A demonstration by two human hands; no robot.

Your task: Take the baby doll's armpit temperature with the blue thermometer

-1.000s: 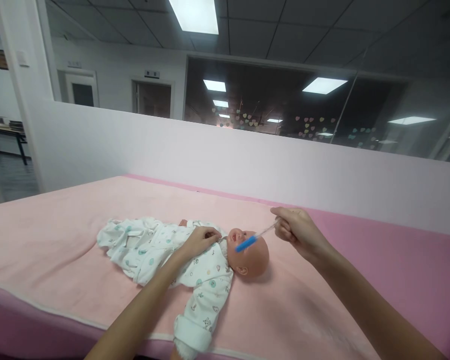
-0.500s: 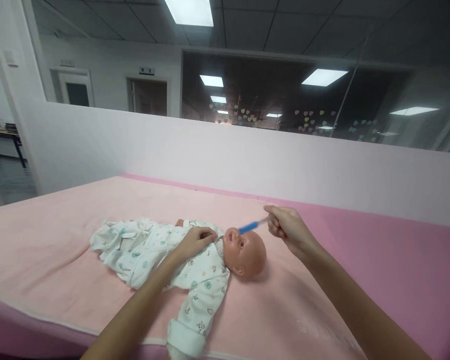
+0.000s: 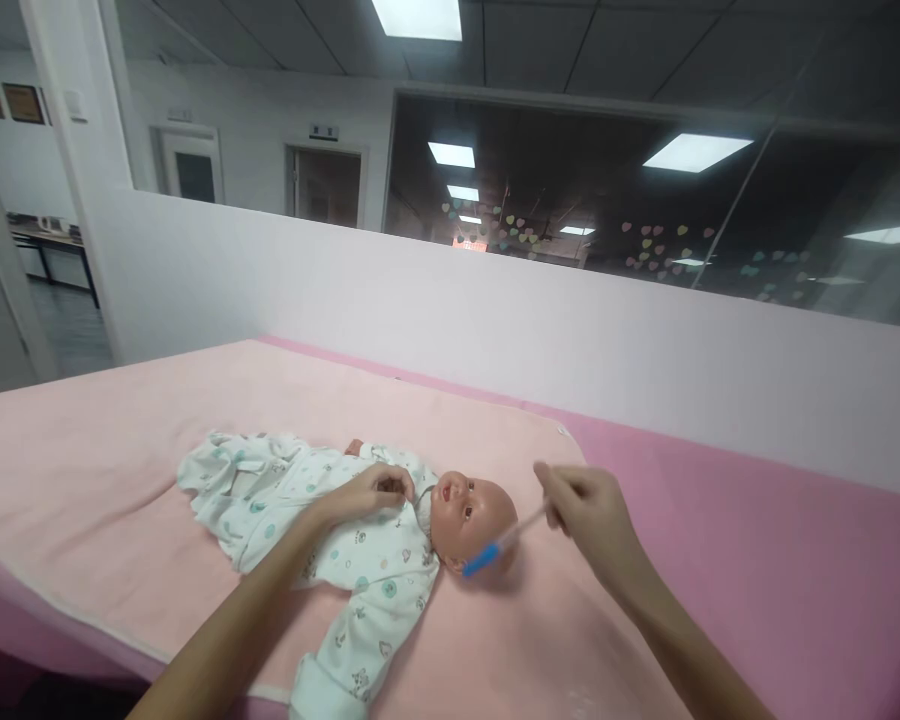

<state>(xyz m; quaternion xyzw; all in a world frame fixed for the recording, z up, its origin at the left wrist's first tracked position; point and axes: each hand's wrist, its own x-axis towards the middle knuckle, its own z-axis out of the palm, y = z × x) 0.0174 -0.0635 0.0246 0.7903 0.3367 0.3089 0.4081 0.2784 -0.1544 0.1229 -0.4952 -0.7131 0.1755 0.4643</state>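
Observation:
A baby doll point(image 3: 474, 515) in a white printed outfit point(image 3: 367, 550) lies on its back, its head toward the right. My left hand point(image 3: 375, 490) rests on the doll's chest, its fingers curled together at the cloth near the collar. To the right of the head, my right hand point(image 3: 585, 510) is closed around the end of a thin pale-handled stick with a blue end point(image 3: 481, 560). From my view the blue end lies over the side of the head by the ear; whether it touches is unclear. Motion blurs the stick slightly.
A peach sheet point(image 3: 157, 400) covers much of the pink padded table point(image 3: 757, 480). Behind it runs a low white wall point(image 3: 495, 310) with a glass pane above. At the far left, beyond an opening, stands a desk point(image 3: 52, 240).
My right hand has lowered slightly, and the blue end has swung down from near the doll's mouth to beside its ear. My left hand stays on the chest. The view has shifted a little.

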